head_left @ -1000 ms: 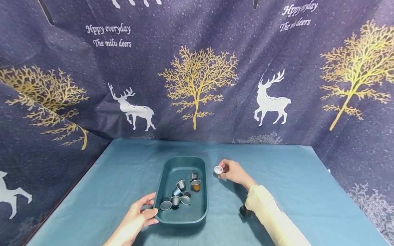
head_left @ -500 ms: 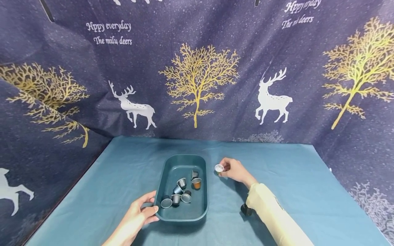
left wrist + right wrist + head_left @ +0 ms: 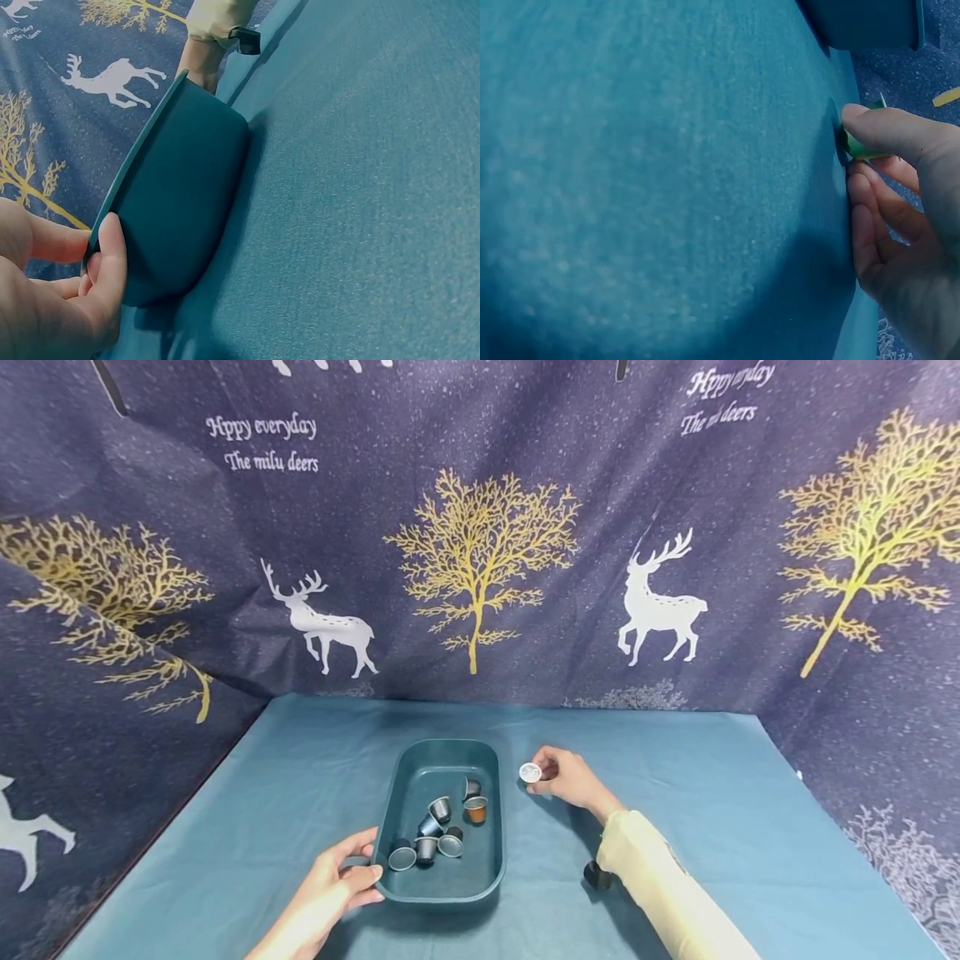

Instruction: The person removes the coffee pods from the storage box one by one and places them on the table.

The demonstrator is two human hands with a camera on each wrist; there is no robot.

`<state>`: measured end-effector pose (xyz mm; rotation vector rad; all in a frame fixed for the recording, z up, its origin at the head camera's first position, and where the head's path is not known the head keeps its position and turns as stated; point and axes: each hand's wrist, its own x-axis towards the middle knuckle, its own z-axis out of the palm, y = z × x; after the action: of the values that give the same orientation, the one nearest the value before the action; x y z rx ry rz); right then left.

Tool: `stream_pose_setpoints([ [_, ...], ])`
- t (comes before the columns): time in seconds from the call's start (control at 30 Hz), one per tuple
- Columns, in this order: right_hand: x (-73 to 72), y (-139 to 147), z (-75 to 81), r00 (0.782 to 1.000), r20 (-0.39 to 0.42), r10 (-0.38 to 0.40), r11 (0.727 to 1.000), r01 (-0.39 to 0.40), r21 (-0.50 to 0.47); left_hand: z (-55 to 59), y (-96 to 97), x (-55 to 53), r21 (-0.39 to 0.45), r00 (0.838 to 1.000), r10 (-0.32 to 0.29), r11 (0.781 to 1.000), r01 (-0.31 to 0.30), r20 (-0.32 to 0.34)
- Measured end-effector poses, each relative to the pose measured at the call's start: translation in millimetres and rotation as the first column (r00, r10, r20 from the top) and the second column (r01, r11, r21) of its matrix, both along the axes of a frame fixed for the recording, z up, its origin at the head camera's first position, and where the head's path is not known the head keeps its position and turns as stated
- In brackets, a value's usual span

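Observation:
A deep teal tray (image 3: 477, 870) holds several coffee capsules, among them an orange one (image 3: 476, 811) and a blue one (image 3: 430, 825). My left hand (image 3: 337, 877) grips its near left corner, thumb on one side of the rim and fingers on the other, as the left wrist view also shows. Right of the tray, my right hand (image 3: 567, 777) pinches a coffee capsule (image 3: 530, 772) whose pale foil lid faces up and toward me. In the right wrist view its body is green (image 3: 861, 145), partly covered by the thumb, close over the cloth.
A black capsule (image 3: 597, 875) lies on the teal tablecloth (image 3: 720, 827), right beside the right sleeve (image 3: 652, 868). Behind the table hangs a dark curtain (image 3: 420, 635) printed with deer and trees.
The hands, tray and capsules keep their places relative to one another. Only the head view shifts slightly.

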<state>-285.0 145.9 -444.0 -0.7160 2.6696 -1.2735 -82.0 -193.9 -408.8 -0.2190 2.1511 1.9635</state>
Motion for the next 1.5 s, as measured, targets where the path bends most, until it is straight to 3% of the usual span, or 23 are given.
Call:
stream_pose_setpoints([
  [0.33,0.4,-1.8,-4.6,0.997,0.031,-0.072,0.997,0.071,0.017,-0.2,-1.8,-0.3,0.000,1.000,-0.015,1.000,0.015,-0.002],
  [1.13,0.5,5.9,2.3,0.994,0.109,-0.002,1.000,0.003,-0.008,0.7,-3.0,-2.5,-0.015,1.000,-0.017,1.000,0.017,0.010],
  [1.5,1.9,8.2,3.8,0.995,0.102,0.015,1.000,-0.013,-0.015,0.4,-3.5,-2.7,-0.016,1.000,-0.023,1.000,0.023,-0.008],
])
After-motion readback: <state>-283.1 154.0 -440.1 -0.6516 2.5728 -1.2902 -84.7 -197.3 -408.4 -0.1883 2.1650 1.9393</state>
